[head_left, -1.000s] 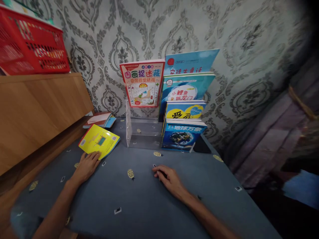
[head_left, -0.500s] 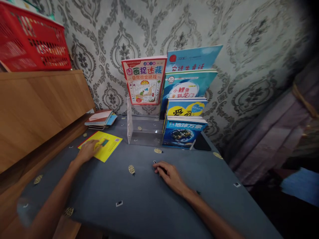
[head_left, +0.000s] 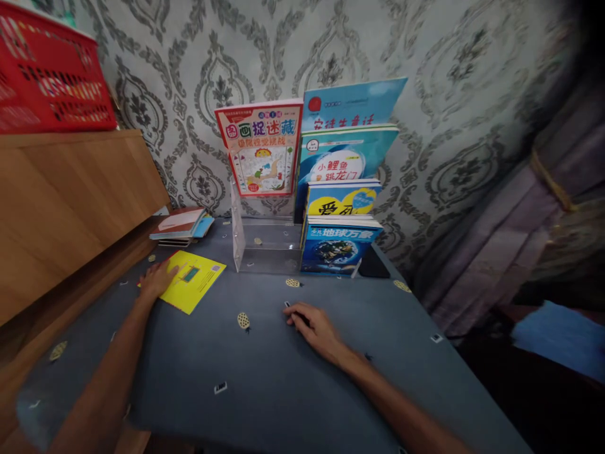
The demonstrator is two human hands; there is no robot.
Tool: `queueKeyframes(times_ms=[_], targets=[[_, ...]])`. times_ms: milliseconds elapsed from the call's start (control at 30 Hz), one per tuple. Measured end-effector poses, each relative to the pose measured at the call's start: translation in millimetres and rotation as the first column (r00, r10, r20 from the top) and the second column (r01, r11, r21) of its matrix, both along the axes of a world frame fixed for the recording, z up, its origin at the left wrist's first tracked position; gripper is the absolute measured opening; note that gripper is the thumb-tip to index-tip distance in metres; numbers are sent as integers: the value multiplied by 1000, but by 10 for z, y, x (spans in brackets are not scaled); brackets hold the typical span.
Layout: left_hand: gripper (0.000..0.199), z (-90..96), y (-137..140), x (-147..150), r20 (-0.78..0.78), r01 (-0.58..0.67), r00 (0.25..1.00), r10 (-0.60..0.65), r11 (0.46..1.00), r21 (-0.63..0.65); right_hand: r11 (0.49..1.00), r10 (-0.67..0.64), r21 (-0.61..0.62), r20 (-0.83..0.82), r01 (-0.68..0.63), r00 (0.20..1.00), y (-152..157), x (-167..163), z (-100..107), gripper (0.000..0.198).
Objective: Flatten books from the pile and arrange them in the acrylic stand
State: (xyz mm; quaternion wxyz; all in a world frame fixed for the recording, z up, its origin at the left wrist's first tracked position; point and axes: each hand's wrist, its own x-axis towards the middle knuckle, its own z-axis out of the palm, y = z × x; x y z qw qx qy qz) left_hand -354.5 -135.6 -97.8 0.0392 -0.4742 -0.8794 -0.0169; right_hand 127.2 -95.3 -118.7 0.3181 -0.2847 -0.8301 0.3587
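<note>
My left hand (head_left: 155,280) lies on the left part of a yellow book (head_left: 193,282), fingers spread near its red edge and thumb on the cover. My right hand (head_left: 312,325) rests on the table with loosely bent fingers, a gap between thumb and forefinger, and nothing in it. Beyond the hands stands a clear acrylic book rack (head_left: 269,258). A red picture book (head_left: 265,151) leans in its upper left. Down its right side stand a blue book (head_left: 352,104), a teal book (head_left: 350,151), a yellow-and-blue book (head_left: 343,200) and an earth book (head_left: 338,249).
A small stack of books (head_left: 182,224) lies at the back left, beside a wooden cabinet (head_left: 80,202). On the cabinet sits a red basket (head_left: 57,75). A dark flat object (head_left: 375,263) is behind the rack's right side. A curtain (head_left: 501,227) hangs at the right.
My left hand has slid left across the yellow book, from its middle to its left edge. My right hand stays put on the table. The whole view has shifted slightly.
</note>
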Motion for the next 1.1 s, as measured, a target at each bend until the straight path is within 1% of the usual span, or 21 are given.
queueKeyframes(times_ms=[100, 333, 567, 733, 867, 967, 1100], targets=[[68, 2, -36, 87, 12, -72, 997, 72, 997, 31, 1000, 8, 11, -6, -8, 1000, -1, 1, -10, 24], [64, -29, -155, 254, -20, -38, 999, 39, 998, 47, 999, 11, 34, 3, -11, 1000, -11, 1, -5, 25], [63, 21, -287, 540, -16, -43, 999, 44, 999, 23, 997, 8, 72, 8, -9, 1000, -47, -13, 21, 25], [63, 7, -361, 811, -9, -68, 998, 68, 996, 60, 992, 11, 122, 3, -11, 1000, -68, -16, 7, 26], [62, -8, -413, 1096, -6, -104, 994, 105, 990, 93, 984, 22, 178, 3, -22, 1000, -95, -6, -11, 26], [60, 26, -447, 1341, -3, -133, 991, 133, 989, 72, 971, 31, 236, 2, -30, 1000, -124, 0, -18, 26], [59, 115, -488, 1625, -10, -154, 988, 154, 988, 7, 955, 24, 294, 19, -29, 1000, -160, 6, -25, 24]])
